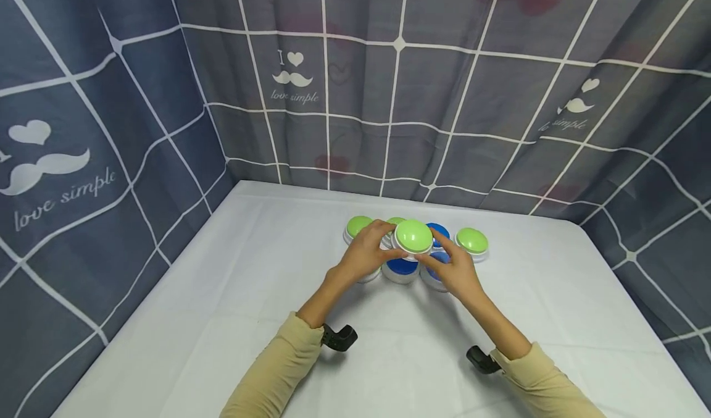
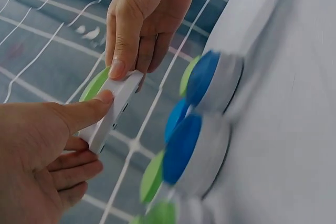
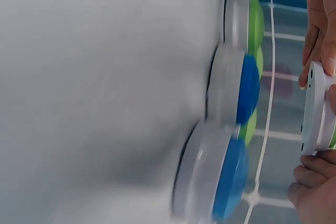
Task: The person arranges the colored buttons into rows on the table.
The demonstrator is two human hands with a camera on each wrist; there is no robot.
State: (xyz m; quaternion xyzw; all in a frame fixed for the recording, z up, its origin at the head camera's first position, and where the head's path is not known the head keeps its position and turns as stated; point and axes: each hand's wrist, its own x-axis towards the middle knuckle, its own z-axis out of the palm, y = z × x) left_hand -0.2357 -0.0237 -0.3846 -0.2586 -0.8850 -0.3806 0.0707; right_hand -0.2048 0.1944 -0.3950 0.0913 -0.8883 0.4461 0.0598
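Both hands hold one round push button (image 1: 413, 236) with a green dome and white base, raised above a cluster of similar buttons. My left hand (image 1: 363, 254) pinches its left side, thumb at the base's near edge. On the opposite side my right hand (image 1: 457, 273) grips the rim with thumb and fingers. The left wrist view shows the button's white base (image 2: 118, 103) tilted between the two hands. Below them on the table stand a blue button (image 1: 402, 270) and another blue button (image 1: 432, 275), partly covered by the right hand.
A green button (image 1: 358, 224) stands left of the hands and another green button (image 1: 472, 241) to the right. A blue button (image 1: 439, 228) sits behind, partly hidden. The white-covered table (image 1: 266, 270) is bordered by grey checked curtains (image 1: 361, 78) at the back and sides.
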